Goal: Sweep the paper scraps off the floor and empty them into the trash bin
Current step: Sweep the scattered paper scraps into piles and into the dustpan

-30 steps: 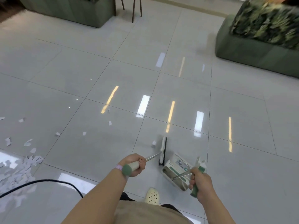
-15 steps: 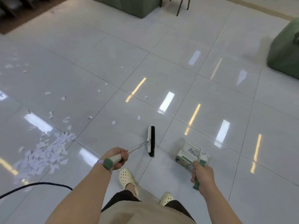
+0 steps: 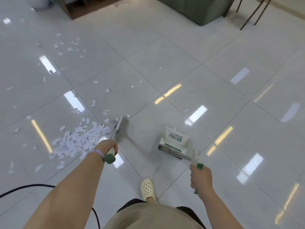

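Observation:
A heap of white paper scraps (image 3: 77, 141) lies on the glossy tiled floor at the left, with several loose scraps scattered beyond it up to the far left. My left hand (image 3: 108, 147) grips the green-tipped handle of a broom, whose head (image 3: 119, 123) sits at the heap's right edge. My right hand (image 3: 200, 176) grips the green handle of a white-and-green dustpan (image 3: 173, 141), which stands on the floor to the right, apart from the scraps. No trash bin is in view.
A black cable (image 3: 33, 187) curves over the floor at lower left. A green sofa (image 3: 198, 9) and thin chair legs (image 3: 254, 12) stand at the back right, a dark wooden unit (image 3: 85, 5) at the back left. My cream clog (image 3: 148, 190) is between my arms.
The view has swung left, bringing the scrap heap closer to the middle. The broom head has moved left to the heap's edge, and the dustpan has come along on the right.

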The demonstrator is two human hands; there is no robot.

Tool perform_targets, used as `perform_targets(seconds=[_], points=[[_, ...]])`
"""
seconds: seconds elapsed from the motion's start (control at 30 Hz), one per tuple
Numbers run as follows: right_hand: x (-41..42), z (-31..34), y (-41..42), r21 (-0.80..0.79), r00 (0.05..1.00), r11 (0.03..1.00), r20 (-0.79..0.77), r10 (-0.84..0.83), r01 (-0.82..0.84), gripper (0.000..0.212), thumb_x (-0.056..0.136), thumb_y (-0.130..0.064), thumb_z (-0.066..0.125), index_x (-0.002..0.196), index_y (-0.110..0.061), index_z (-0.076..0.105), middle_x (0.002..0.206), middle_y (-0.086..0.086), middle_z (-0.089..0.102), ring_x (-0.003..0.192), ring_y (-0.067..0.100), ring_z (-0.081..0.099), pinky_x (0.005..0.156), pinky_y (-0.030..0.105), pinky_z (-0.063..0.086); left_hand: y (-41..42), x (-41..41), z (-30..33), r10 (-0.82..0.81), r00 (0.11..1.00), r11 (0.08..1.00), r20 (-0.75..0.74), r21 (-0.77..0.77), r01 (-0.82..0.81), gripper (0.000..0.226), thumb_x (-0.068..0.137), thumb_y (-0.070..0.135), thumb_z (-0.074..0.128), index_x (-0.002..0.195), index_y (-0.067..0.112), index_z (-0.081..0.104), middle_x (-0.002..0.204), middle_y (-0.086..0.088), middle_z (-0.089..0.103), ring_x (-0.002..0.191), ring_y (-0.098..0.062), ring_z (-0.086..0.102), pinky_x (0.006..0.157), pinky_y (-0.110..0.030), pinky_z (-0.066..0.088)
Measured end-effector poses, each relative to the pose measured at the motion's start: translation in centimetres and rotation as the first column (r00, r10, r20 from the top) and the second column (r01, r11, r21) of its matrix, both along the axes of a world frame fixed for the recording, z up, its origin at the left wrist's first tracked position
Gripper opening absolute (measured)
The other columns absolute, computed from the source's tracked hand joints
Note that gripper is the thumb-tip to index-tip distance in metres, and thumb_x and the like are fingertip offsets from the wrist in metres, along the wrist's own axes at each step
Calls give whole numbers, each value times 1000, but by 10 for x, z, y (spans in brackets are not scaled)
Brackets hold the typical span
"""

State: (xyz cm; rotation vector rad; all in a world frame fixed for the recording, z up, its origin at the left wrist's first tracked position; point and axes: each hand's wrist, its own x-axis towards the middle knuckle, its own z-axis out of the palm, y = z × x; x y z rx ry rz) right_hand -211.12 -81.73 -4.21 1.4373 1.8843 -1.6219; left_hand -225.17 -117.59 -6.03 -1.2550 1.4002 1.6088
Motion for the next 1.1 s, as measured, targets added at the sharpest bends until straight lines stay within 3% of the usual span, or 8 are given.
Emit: perform_targets(seconds=[0.07, 0.17, 0.23, 0.5, 0.63, 0.83, 1.0, 1.1], points=[[-12, 4, -4, 11, 1000, 1000, -9, -2, 2, 8, 86, -6, 52, 81, -12, 48, 63, 6, 36, 47, 17, 27, 44, 24, 25, -12, -8, 4, -21, 999, 999, -26, -32, 20, 20, 95, -5, 39, 81, 6, 49, 52, -6, 49, 45, -18, 43, 46, -20, 38], [-27, 9, 1, 45, 999, 998, -21, -45, 46, 8, 88, -7, 53, 81, -9, 51, 64, 8, 38, 47, 18, 29, 45, 25, 27, -16, -12, 7, 70, 997, 996, -19, 54, -69, 17, 99, -2, 41, 86, 8, 45, 62, -4, 41, 36, -10, 42, 35, -14, 36], [-37, 13, 8, 65, 996, 995, -42, -74, 76, 8, 89, -7, 54, 81, -8, 53, 63, 8, 39, 47, 18, 31, 45, 25, 28, 1, -12, 8, 27, 1000, 996, -4, 88, -26, 16, 100, 0, 44, 86, 7, 46, 60, -3, 41, 33, -9, 40, 32, -13, 33], [-67, 18, 68, 153, 975, 967, -118, -187, 204, 6, 89, -10, 55, 83, -9, 55, 70, 12, 42, 58, 23, 36, 48, 31, 33, 143, -20, 11, -262, 963, 931, 67, 280, 234, 2, 98, 3, 51, 97, 4, 50, 63, -6, 47, 37, -9, 40, 32, -16, 32], [-73, 16, 117, 167, 963, 952, -128, -238, 258, 10, 90, -10, 56, 83, -3, 59, 67, 13, 47, 54, 23, 41, 49, 29, 36, 223, -32, 9, -354, 930, 862, 96, 419, 284, 10, 98, 5, 51, 107, 5, 47, 65, -4, 47, 41, -8, 41, 35, -15, 35], [-77, 0, 207, 152, 982, 970, -50, -184, 189, 17, 90, -13, 61, 89, 4, 62, 61, 11, 46, 46, 22, 39, 44, 27, 36, 320, -49, -4, -407, 892, 854, 196, 429, 295, 6, 98, 3, 48, 93, 7, 47, 62, -3, 46, 37, -8, 41, 33, -15, 36], [-96, -23, 243, 113, 991, 985, -17, -132, 133, 11, 91, -10, 60, 91, 0, 64, 66, 14, 50, 52, 23, 43, 43, 27, 40, 335, -59, -4, -199, 945, 945, 258, 305, 116, 22, 99, 1, 43, 79, 8, 46, 52, -4, 44, 30, -11, 40, 31, -12, 32], [-120, -33, 249, 59, 999, 998, 2, -37, 37, 10, 91, -9, 58, 87, -1, 62, 66, 14, 50, 51, 23, 44, 45, 28, 41, 306, -74, -2, -43, 973, 977, 226, 213, -7, 12, 98, 0, 46, 90, 8, 47, 59, -4, 43, 34, -9, 42, 31, -14, 35]])
